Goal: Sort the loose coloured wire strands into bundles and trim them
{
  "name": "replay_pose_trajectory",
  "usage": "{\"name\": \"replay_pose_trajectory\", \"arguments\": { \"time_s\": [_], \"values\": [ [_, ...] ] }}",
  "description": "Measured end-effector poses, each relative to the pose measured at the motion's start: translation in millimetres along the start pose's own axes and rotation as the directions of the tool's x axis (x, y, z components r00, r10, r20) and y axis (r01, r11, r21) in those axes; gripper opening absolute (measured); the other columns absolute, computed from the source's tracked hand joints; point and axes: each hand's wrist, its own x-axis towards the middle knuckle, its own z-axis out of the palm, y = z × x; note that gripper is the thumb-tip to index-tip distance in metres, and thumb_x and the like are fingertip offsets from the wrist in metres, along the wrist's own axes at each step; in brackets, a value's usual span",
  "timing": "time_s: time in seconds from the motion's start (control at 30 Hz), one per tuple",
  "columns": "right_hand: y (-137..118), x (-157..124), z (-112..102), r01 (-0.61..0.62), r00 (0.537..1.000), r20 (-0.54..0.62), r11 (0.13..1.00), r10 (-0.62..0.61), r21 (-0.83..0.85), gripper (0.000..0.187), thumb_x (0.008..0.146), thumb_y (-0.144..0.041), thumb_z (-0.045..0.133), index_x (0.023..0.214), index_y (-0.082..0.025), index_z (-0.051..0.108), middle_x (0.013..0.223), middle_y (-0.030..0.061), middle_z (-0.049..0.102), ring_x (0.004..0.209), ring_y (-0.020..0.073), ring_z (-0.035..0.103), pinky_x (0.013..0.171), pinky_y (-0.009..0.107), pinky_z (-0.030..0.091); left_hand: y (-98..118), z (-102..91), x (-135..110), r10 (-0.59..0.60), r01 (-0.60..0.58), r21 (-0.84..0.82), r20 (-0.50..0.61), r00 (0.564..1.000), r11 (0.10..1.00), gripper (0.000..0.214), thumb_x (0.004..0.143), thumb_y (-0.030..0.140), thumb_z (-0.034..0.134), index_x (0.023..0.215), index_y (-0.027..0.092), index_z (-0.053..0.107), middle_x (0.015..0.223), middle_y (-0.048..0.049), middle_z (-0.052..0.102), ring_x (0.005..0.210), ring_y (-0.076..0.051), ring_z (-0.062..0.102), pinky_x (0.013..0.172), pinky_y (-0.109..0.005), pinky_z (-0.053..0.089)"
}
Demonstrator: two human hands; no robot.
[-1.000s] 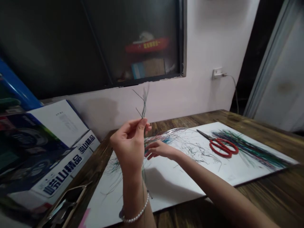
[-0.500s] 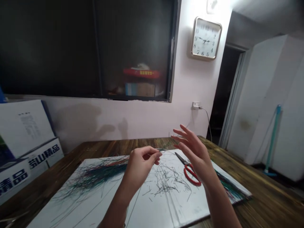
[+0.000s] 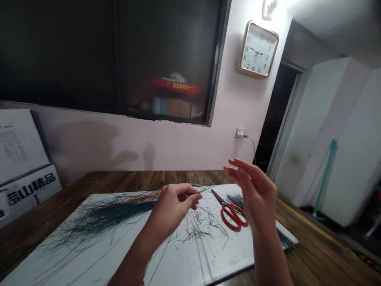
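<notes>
The left hand [image 3: 175, 204] keeps its grip closed on a few thin green strands [image 3: 208, 188], pinched between thumb and fingertips above the white board [image 3: 232, 254]; the right hand [image 3: 256, 194] is open and empty, near the red-handled scissors [image 3: 233, 216]. Most fibres lie in the multicoloured bundle [image 3: 110, 212] at the board's left (a second bundle [image 3: 236, 200] shows partly at right), with loose clippings [image 3: 199, 228] at centre.

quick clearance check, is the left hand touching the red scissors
Apart: in the head view, white board shows between the left hand and the red-handled scissors.
</notes>
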Motion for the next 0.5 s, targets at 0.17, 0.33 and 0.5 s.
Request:
{"name": "replay_pose_trajectory", "arguments": {
  "time_s": [0.17, 0.33, 0.5],
  "values": [
    [-3.2, -1.9, 0.8, 0.005, 0.997, -0.071, 0.998, 0.0, 0.07, 0.026, 0.085, -0.02, 0.06, 0.11, -0.025, 0.064, 0.09, 0.0022, 0.073, 0.077, 0.0164, 0.071, 0.074, 0.034, 0.059, 1.0, 0.8, -3.2, 0.018, -0.018, 0.006, 0.012, 1.0, 1.0, 0.016, 0.076, 0.03, 0.062, 0.07, 0.016, 0.067, 0.063, -0.0043, 0.066, 0.062, -0.016, 0.062, 0.06, -0.026, 0.048],
    [-6.2, -1.7, 1.6, 0.021, 0.991, -0.131, 0.999, -0.015, 0.045, 0.031, 0.083, -0.019, 0.061, 0.114, -0.023, 0.06, 0.086, 0.0027, 0.073, 0.077, 0.0174, 0.071, 0.072, 0.034, 0.06, 1.2, 3.1, -4.8, 0.029, -0.029, -0.043, -0.003, 1.0, 0.999, 0.013, 0.075, 0.028, 0.063, 0.071, 0.017, 0.068, 0.065, -0.0039, 0.067, 0.062, -0.015, 0.063, 0.06, -0.025, 0.049],
    [-6.8, -1.5, 3.5, -0.015, 0.993, -0.119, 0.999, 0.019, 0.037, 0.022, 0.082, -0.019, 0.063, 0.105, -0.02, 0.064, 0.088, 0.0037, 0.073, 0.079, 0.0183, 0.071, 0.071, 0.032, 0.059, 2.7, 5.8, -4.4, 0.041, -0.043, -0.06, -0.036, 0.999, 0.997, 0.011, 0.074, 0.026, 0.064, 0.069, 0.017, 0.068, 0.064, -0.0025, 0.068, 0.06, -0.013, 0.063, 0.058, -0.022, 0.048]
  ]
}}
